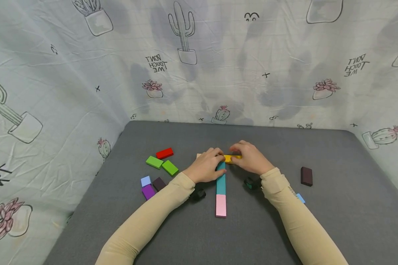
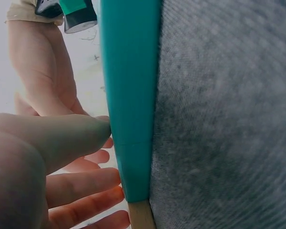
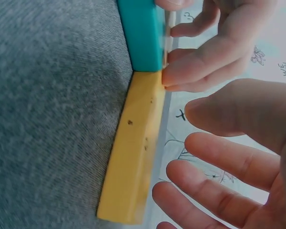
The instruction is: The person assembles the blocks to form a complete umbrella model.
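Note:
My left hand (image 1: 206,165) rests over the top of a row of teal blocks (image 1: 220,185). Its thumb and fingers touch the upper side of the teal pieces, and a fingertip meets the corner where a yellow block (image 3: 128,148) joins them. A pink block (image 1: 220,206) continues the row at its near end. Beside the yellow block hovers my right hand (image 1: 251,159), its thumb and fingers spread and relaxed, apart from the block in the right wrist view. A pale wooden block (image 2: 142,215) lies beyond the teal end, mostly hidden by the left hand in the head view.
At left lie a red block (image 1: 164,153), two green blocks (image 1: 170,168), a light blue block (image 1: 145,181), a purple block (image 1: 148,191) and a dark brown block (image 1: 159,183). Another dark brown block (image 1: 306,176) and a blue block (image 1: 300,198) lie at right. Patterned cloth (image 1: 219,73) hangs behind the grey table (image 1: 185,235).

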The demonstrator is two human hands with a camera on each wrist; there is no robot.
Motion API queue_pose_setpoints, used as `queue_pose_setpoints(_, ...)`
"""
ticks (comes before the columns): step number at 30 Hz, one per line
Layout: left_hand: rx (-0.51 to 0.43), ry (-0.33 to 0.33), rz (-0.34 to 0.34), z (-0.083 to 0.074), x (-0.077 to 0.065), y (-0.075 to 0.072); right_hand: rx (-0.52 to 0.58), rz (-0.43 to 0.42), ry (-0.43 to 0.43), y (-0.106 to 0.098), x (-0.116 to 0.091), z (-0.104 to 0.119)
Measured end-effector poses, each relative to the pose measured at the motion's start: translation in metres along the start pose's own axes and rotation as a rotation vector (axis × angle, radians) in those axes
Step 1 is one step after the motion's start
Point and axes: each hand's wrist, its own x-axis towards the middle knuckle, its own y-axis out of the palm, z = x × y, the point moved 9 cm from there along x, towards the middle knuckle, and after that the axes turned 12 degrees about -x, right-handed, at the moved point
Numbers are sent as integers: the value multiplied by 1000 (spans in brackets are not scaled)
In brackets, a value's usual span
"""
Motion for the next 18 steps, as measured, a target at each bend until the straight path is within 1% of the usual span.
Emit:
queue_pose_setpoints(9,11,2,-2,0,0,1,16,15,33,-7,-5,-3)
queue_pose_setpoints(14,13,-19,14,2,1,3,-43,-8,7,-13,-15,-1)
queue_pose_setpoints(18,22,-30,15,2,1,2,-94,-29,1,-20,-30,-6)
